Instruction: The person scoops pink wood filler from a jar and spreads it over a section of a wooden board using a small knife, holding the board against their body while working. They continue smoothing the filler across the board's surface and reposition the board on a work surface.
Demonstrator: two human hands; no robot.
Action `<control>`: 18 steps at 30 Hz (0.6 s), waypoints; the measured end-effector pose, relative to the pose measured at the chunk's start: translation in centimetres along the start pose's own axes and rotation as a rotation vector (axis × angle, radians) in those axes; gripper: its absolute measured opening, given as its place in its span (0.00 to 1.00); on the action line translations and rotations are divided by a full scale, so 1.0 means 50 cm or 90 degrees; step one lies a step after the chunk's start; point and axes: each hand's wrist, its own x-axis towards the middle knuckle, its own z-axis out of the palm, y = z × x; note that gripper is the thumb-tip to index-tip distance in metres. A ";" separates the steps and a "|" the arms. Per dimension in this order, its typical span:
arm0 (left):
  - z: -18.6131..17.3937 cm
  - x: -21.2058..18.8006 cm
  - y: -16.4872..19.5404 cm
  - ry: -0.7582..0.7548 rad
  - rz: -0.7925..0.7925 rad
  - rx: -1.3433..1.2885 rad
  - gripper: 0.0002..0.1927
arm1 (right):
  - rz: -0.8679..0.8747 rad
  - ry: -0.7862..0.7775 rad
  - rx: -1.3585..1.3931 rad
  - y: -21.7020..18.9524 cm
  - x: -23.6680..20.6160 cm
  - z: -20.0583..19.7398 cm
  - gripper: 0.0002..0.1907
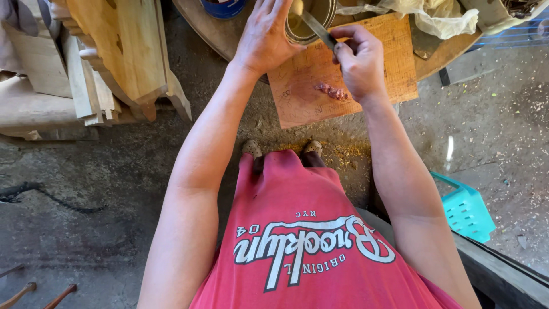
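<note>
My left hand (264, 35) rests against a round metal can (309, 23) of pale paste at the top of the head view, fingers spread on its rim. My right hand (357, 60) is closed around a thin flat metal blade (316, 28) whose tip dips into the can. Under both hands lies a reddish wooden board (297, 97) with a small reddish smear of paste (331, 91) on it. The board sits on a round wooden table (217, 34).
Carved pale wooden furniture parts (123, 51) stand at the left. A blue container (223, 7) and a crumpled plastic bag (434, 14) lie on the table's far side. A teal plastic stool (466, 209) sits at the right on the dirty concrete floor (86, 171).
</note>
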 end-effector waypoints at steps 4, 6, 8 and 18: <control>-0.015 0.011 0.000 0.026 -0.012 -0.020 0.54 | 0.103 0.033 0.088 -0.027 -0.006 -0.015 0.12; -0.022 0.019 -0.002 0.038 -0.010 -0.044 0.58 | 0.115 0.030 0.127 -0.040 -0.007 -0.016 0.12; -0.027 0.025 -0.005 0.033 -0.019 -0.030 0.59 | 0.091 0.020 0.127 -0.050 -0.008 -0.015 0.10; -0.041 0.035 -0.015 0.061 -0.006 -0.013 0.61 | 0.084 -0.029 0.037 -0.073 0.000 -0.020 0.13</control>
